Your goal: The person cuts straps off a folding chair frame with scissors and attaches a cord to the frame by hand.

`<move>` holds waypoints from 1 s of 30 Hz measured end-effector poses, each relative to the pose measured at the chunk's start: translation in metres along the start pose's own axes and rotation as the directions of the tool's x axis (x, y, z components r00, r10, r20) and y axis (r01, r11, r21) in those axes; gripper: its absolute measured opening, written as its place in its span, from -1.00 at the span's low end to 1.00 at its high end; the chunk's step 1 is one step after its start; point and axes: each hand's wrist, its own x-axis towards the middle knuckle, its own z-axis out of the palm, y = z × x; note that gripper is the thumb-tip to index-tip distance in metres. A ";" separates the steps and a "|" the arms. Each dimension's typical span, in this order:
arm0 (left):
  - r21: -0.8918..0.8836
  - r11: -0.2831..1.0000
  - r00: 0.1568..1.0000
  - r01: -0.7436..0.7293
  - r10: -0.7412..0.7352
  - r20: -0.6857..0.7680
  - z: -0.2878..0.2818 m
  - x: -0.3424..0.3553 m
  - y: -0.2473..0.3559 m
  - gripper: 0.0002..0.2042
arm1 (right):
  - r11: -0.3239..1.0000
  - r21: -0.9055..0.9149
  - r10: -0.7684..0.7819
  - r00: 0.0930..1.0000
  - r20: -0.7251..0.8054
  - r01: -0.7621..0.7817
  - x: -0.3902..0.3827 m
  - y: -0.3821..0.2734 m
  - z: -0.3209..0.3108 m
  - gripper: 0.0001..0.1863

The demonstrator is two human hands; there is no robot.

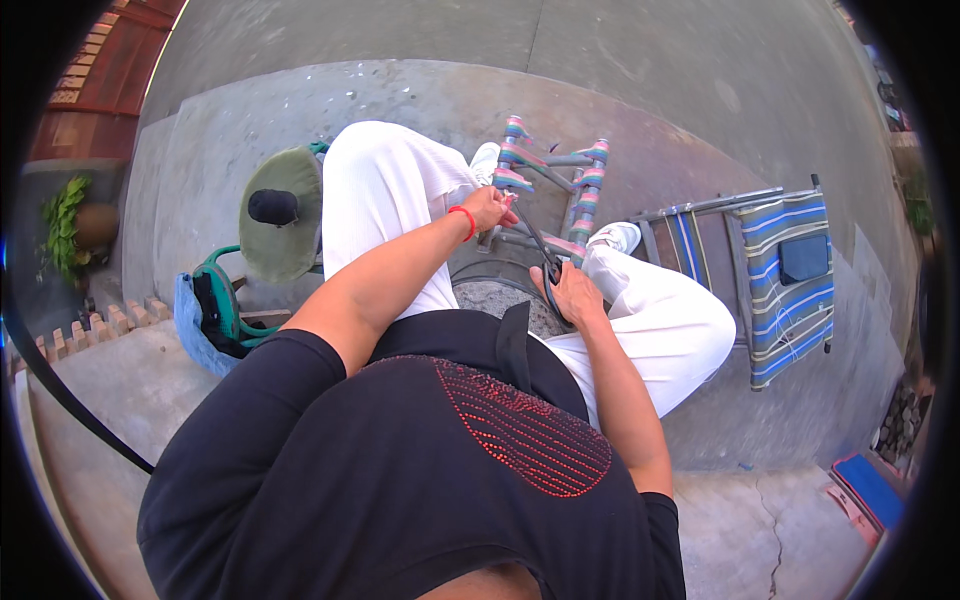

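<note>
Between my knees stands a metal stool frame (572,160), its tubes wrapped in pink, blue and grey striped cloth (592,185). My left hand (488,209), with a red cord at the wrist, is closed at the frame's near left side, pinching a small frayed bit of the cloth. In my right hand (575,293) are dark-handled scissors (552,281), closed in the fingers. Their blades point up and left toward my left fingertips. Whether the blades touch the cloth is too small to tell.
On the left a round green seat (280,235) carries a black cap-like object (272,207), beside a green chair frame with blue cloth (197,325). At right a striped folding chair (775,320) holds a dark phone (804,259) and white cable. Concrete floor surrounds me; a blue board (870,490) lies lower right.
</note>
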 end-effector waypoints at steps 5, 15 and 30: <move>-0.169 0.979 0.984 0.113 -0.134 -0.117 -0.005 -0.004 0.002 -0.92 | 0.996 -0.089 -0.017 1.000 -0.007 0.016 0.002 0.003 0.004 -0.22; -0.145 0.985 0.983 0.088 -0.110 -0.148 -0.003 -0.012 0.010 -0.91 | 0.999 -0.041 0.000 0.999 0.037 0.001 0.006 0.005 0.005 -0.16; 0.172 0.984 0.984 0.057 -0.025 -0.178 -0.005 0.001 -0.002 -0.82 | 0.962 0.268 -0.102 0.980 0.171 0.053 0.033 0.007 0.017 -0.19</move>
